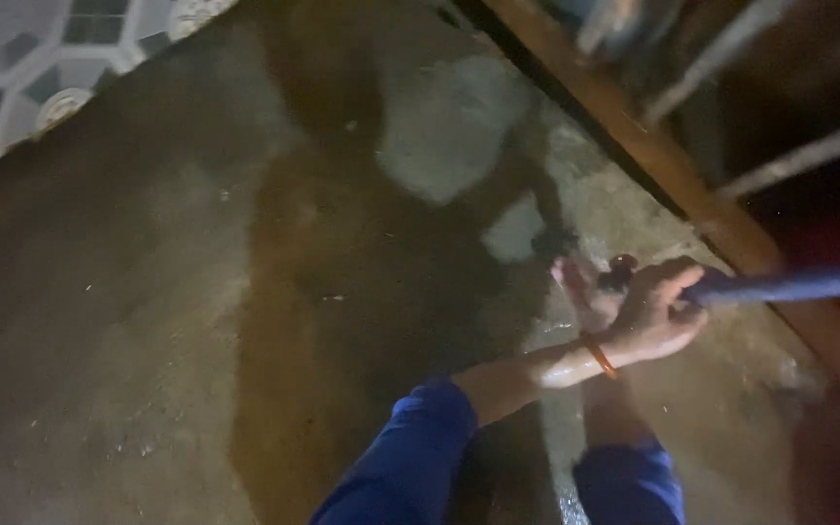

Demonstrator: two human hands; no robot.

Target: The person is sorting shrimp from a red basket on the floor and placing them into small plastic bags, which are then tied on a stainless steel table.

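The left hand [655,313], wet and wearing a thin orange band at the wrist, is wrapping its fingers around the near end of a long blue rod-like handle [789,286] that is running off to the right of the hands, just above the floor. That hand is closing fully on the handle's end. The right hand [580,292] is lying just behind and to the left of the left hand, partly hidden by it; whether its fingers are curling shut or spreading open cannot be told, though it seems to be touching a small dark object [620,272] just above the left hand's knuckles.

Under both hands a wet, brownish concrete floor [245,292] is glistening, with a pale patch up ahead of them. Beyond the hands a slanting wooden beam [653,156] is running, with grey metal bars [799,156] behind it. Far to the upper left, patterned tiles [41,58] are showing.

The handle is looking stiff and fairly light, but probably slippery with wet hands; a full wrap near its end, as now, seems the safest hold.
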